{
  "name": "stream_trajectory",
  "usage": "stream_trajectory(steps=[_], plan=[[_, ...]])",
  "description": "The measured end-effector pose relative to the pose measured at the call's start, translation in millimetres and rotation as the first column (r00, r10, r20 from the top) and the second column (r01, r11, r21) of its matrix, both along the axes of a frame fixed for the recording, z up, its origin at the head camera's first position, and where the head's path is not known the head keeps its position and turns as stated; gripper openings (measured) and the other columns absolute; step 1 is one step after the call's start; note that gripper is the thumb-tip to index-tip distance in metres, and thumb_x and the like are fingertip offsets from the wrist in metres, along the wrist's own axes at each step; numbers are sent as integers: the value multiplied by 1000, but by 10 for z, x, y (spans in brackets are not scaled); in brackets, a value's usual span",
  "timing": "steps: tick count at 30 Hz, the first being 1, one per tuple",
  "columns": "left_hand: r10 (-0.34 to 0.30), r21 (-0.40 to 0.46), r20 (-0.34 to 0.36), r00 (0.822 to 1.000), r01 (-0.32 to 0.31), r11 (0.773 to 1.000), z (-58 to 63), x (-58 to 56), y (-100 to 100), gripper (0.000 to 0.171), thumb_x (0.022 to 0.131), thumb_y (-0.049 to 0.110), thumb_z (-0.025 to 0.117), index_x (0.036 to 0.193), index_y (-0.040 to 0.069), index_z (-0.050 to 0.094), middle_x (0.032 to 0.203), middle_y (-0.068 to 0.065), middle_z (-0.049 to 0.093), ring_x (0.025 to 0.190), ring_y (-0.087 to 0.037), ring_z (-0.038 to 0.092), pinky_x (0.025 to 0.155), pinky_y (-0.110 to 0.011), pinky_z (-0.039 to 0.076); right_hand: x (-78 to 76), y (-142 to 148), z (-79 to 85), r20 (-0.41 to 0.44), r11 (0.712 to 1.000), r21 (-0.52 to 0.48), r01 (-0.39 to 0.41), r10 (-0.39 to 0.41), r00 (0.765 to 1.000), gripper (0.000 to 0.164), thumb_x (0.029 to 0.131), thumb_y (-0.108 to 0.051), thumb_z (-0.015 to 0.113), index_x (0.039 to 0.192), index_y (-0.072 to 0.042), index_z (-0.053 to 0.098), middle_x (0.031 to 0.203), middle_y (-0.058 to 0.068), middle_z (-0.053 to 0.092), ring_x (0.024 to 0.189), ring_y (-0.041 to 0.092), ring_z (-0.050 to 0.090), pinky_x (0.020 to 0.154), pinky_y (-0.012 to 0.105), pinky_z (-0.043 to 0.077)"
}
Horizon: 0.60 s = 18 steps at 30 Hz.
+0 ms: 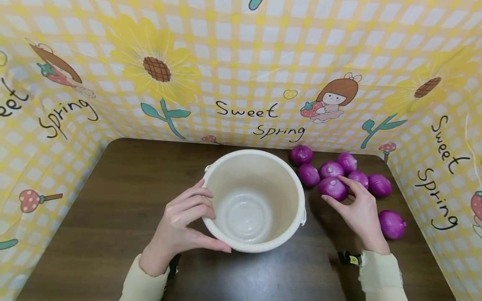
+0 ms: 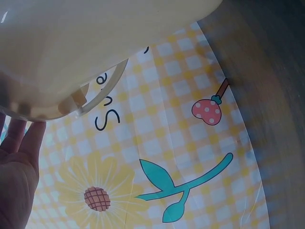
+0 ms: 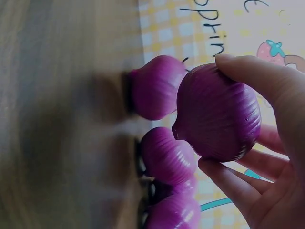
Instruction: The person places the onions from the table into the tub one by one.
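Observation:
My left hand [image 1: 184,221] grips the near left rim of a cream plastic bucket [image 1: 253,250], fingers over the edge and thumb along the outside. Seen from the left wrist, the bucket [image 2: 95,43] fills the upper left, its curved handle [image 2: 112,88] below it and the fingers of my left hand [image 2: 19,176] at its rim. To the right, my right hand [image 1: 357,209] holds a purple onion [image 1: 332,190] between thumb and fingers. The right wrist view has this onion [image 3: 217,114] up close, its pointed end facing left. Nothing shows on the bucket's inner floor.
Several more purple onions cluster at the back right of the dark wooden table [image 1: 124,200], including one onion [image 1: 301,155] behind the bucket's right side. A single onion [image 1: 392,225] lies beside my right wrist. Yellow checked cloth [image 1: 241,62] walls in the back and sides.

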<state>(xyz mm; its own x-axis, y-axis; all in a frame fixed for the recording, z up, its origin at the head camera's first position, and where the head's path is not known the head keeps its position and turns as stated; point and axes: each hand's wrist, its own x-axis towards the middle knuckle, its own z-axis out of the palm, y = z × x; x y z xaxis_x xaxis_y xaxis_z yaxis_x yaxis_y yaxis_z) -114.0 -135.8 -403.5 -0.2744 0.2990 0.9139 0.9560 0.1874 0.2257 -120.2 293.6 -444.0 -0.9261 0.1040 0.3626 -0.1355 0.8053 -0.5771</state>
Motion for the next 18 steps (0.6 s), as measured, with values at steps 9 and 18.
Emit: stream_trajectory(steps=[9, 18], plan=[[-5, -4, 25, 1000, 5, 1000, -3, 3, 1, 59, 57, 55, 96, 71, 10, 61, 74, 0, 62, 84, -29, 63, 101, -61, 48, 37, -79, 191, -51, 999, -40, -6, 4, 999, 68, 73, -28, 95, 132, -10, 67, 126, 9, 65, 109, 25, 64, 85, -1, 41], [-12, -5, 51, 999, 12, 1000, 16, 18, -6, 57, 61, 53, 96, 72, 10, 61, 74, 0, 61, 85, -28, 62, 104, -61, 46, 65, -174, 352, -134, 997, -71, -11, 2, 991, 69, 70, -21, 97, 132, -14, 68, 125, 0, 66, 107, 6, 61, 87, 4, 46]])
